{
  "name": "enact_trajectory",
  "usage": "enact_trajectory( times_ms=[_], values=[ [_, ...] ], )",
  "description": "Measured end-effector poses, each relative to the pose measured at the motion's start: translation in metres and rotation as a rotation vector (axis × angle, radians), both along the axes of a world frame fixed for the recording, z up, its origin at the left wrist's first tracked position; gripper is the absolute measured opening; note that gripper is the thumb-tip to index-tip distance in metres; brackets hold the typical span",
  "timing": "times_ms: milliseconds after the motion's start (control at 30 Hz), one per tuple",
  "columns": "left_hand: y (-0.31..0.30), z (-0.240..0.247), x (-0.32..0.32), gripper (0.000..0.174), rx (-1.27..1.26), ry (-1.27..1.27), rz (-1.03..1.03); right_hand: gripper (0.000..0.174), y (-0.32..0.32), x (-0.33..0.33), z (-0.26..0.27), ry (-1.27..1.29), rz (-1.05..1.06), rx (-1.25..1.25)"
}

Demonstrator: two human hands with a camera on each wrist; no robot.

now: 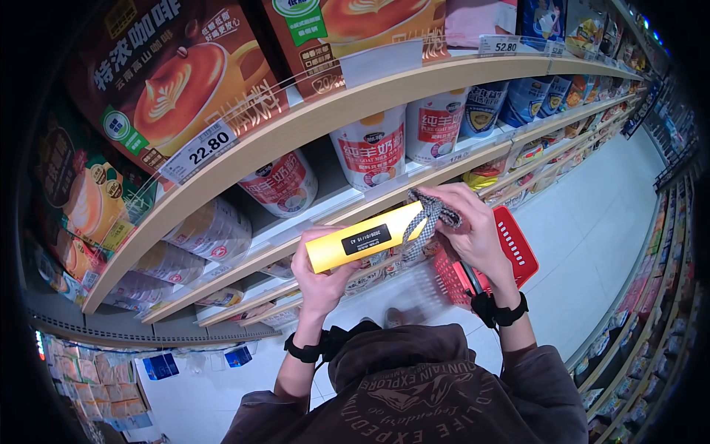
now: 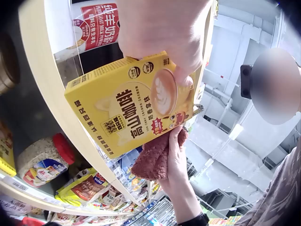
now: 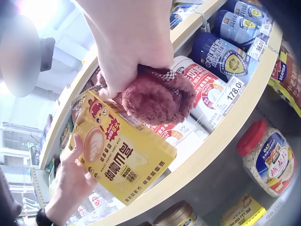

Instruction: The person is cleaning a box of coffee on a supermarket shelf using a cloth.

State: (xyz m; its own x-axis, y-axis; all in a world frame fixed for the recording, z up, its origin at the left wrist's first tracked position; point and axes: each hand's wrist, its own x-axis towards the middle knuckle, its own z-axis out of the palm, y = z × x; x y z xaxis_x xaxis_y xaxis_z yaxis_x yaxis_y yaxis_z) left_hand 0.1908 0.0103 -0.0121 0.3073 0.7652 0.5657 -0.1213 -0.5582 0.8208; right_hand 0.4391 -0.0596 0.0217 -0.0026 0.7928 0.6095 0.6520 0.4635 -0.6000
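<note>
My left hand grips one end of a yellow coffee box, held up before the shelf. In the head view the box's narrow side with a black date label faces up. The box's printed front, with a latte cup, shows in the left wrist view. My right hand holds a cloth, fuzzy and reddish brown, with checkered fabric on its other side. This cloth lies against the far end of the box, its checkered part overlapping the box's corner in the head view.
Large brown coffee boxes stand on the upper shelf. Goat milk powder cans line the shelf below. A red shopping basket is below my right hand. Oat jar sits on a lower shelf. Another shelf row runs along the right.
</note>
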Motion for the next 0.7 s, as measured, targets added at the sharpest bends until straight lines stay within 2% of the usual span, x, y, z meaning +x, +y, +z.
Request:
enact_trajectory(
  times_ms=[33,100,133,167,233,300,367,500,567,633,700],
  values=[
    [-0.001,0.002,0.002,0.042,0.000,0.000,-0.001,0.048,-0.001,0.000,0.003,0.000,-0.001,0.000],
    [-0.003,0.004,0.006,0.042,0.064,0.028,0.045,0.041,-0.006,-0.002,0.012,0.124,-0.172,0.015],
    [-0.003,0.004,0.007,0.042,0.064,0.027,0.046,0.040,-0.009,-0.006,0.007,0.318,-0.229,0.027],
    [-0.003,0.004,0.008,0.043,0.079,0.045,0.059,0.040,-0.009,-0.005,0.008,0.317,-0.229,0.026],
    [-0.003,0.004,0.009,0.043,0.092,0.064,0.071,0.044,-0.012,-0.003,0.019,-0.004,-0.176,0.247],
    [-0.003,0.005,0.011,0.045,0.119,0.107,0.075,0.048,-0.018,-0.015,0.033,-0.228,-0.183,0.200],
    [-0.004,0.006,0.012,0.045,0.100,0.110,0.087,0.046,-0.017,-0.029,0.033,-0.295,-0.178,0.217],
    [0.001,-0.001,0.012,0.042,0.153,0.172,0.137,0.049,-0.020,-0.056,0.035,-0.327,-0.024,0.024],
    [0.003,-0.001,0.010,0.040,0.159,0.182,0.115,0.047,-0.020,-0.071,0.033,-0.304,0.059,0.031],
    [0.004,-0.002,0.009,0.038,0.162,0.193,0.093,0.041,-0.020,-0.084,0.027,-0.314,0.179,0.182],
    [0.006,-0.009,0.009,0.036,0.067,0.138,0.054,0.038,-0.017,-0.085,0.023,-0.350,0.188,0.212]
  ],
)
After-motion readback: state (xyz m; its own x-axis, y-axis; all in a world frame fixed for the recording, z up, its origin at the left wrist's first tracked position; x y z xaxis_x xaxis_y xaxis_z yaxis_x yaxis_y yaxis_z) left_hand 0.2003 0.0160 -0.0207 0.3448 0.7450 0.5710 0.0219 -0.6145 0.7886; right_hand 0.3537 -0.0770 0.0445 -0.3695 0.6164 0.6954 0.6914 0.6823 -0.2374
